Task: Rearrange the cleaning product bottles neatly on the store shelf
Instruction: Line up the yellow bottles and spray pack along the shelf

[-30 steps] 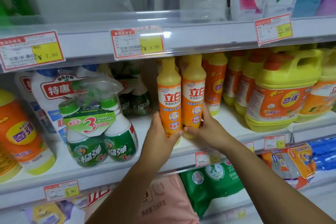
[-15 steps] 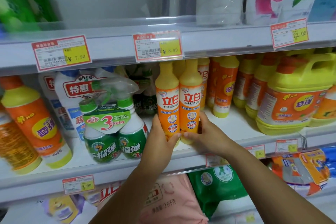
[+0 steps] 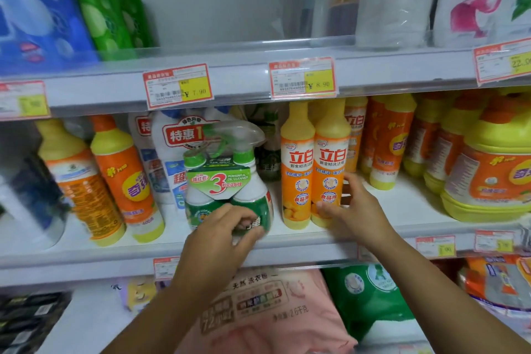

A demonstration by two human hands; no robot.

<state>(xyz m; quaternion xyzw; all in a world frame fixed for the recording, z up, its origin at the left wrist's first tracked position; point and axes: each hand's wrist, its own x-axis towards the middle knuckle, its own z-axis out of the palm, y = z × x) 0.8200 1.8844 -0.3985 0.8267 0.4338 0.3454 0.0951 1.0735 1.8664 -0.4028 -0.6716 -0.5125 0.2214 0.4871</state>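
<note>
A: Nearest the camera — what are the hands doing?

B: The left hand (image 3: 222, 228) has its fingers curled around the bottom of the green twin-pack of spray cleaner (image 3: 227, 181), which stands upright at the front of the middle shelf (image 3: 301, 241). The right hand (image 3: 349, 205) is spread, thumb low on the front of the right orange bottle (image 3: 330, 164) and fingers reaching round its far side.

A: And its neighbour?

B: The left orange bottle (image 3: 296, 167) stands upright, touching it — both near the shelf's front edge, just right of the twin-pack.

A: Farther back?

B: More orange bottles and a big yellow jug (image 3: 488, 175) to the right, white bottles (image 3: 178, 152) behind the twin-pack, and price tags (image 3: 303, 77) on the shelf rail above.
</note>
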